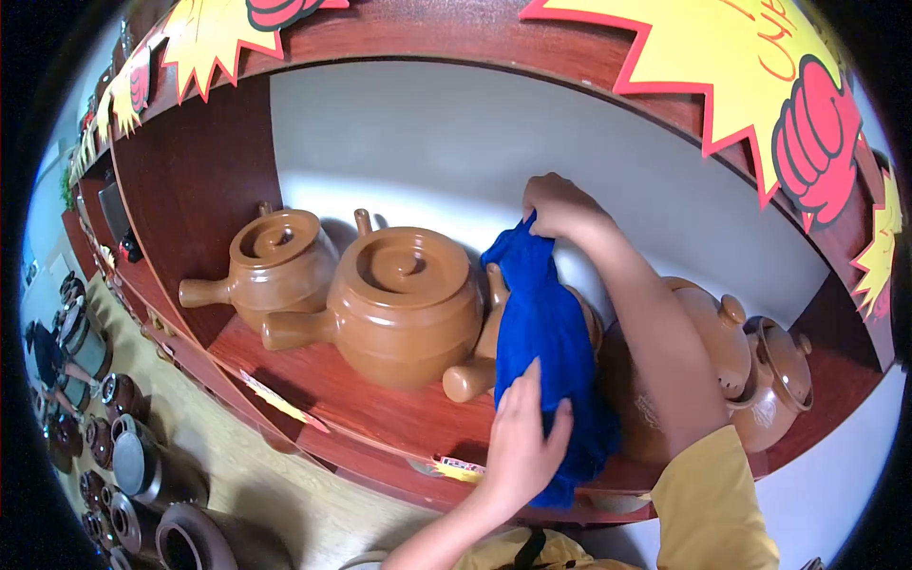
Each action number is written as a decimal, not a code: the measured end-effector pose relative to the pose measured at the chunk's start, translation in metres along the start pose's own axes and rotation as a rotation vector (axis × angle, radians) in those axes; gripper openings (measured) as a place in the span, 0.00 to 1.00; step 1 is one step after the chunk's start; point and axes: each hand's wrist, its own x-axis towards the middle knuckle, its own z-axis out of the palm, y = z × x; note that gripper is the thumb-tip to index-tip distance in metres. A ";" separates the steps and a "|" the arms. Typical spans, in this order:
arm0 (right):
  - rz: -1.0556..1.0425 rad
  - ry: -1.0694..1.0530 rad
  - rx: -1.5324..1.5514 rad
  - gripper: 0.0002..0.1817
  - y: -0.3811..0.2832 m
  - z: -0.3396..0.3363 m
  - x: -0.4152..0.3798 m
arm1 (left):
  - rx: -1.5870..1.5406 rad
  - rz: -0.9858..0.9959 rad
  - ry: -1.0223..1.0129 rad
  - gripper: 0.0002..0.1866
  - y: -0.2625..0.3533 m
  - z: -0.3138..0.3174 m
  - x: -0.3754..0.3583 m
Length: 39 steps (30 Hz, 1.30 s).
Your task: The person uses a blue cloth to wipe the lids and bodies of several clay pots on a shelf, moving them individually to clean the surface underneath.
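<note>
A blue cloth [543, 328] hangs draped over the front of a brown clay pot [484, 347], covering most of it; the pot's stubby side handle sticks out on the left. My right hand [560, 204] is closed on the cloth's upper end, behind the pot's top. Lower down, my left hand [524, 442] lies against the front of the cloth with its fingers stretched out and the thumb apart. Left of the cloth stands a larger lidded clay pot [408, 304] with a side handle, and beyond it a smaller lidded clay pot [280, 266].
The pots stand on a reddish wooden shelf [380, 404] with a low front edge. Lidded pots [774, 380] stand at the right, partly behind my right arm. Yellow price signs [703, 57] hang from the upper board. Dark jars [142, 461] and a person [47, 361] are at the lower left.
</note>
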 end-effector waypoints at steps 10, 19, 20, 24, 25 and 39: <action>-0.055 -0.576 0.152 0.26 -0.014 0.046 -0.015 | 0.127 0.047 -0.064 0.33 0.001 0.010 0.004; -0.456 -0.786 0.161 0.17 -0.044 0.023 -0.014 | 0.117 0.052 -0.079 0.28 -0.003 0.012 0.002; -0.514 -0.899 0.225 0.16 -0.043 0.022 -0.012 | 0.134 0.055 -0.087 0.28 -0.003 0.012 0.002; -0.377 -0.815 0.332 0.17 -0.026 0.036 -0.012 | 0.211 0.036 -0.108 0.29 -0.001 0.011 0.001; -0.260 -0.790 0.204 0.21 -0.033 0.023 -0.017 | 0.207 0.045 -0.098 0.28 -0.001 0.012 0.001; 0.281 -0.946 0.215 0.29 0.043 0.051 0.003 | 0.303 -0.161 0.025 0.47 0.009 -0.003 0.000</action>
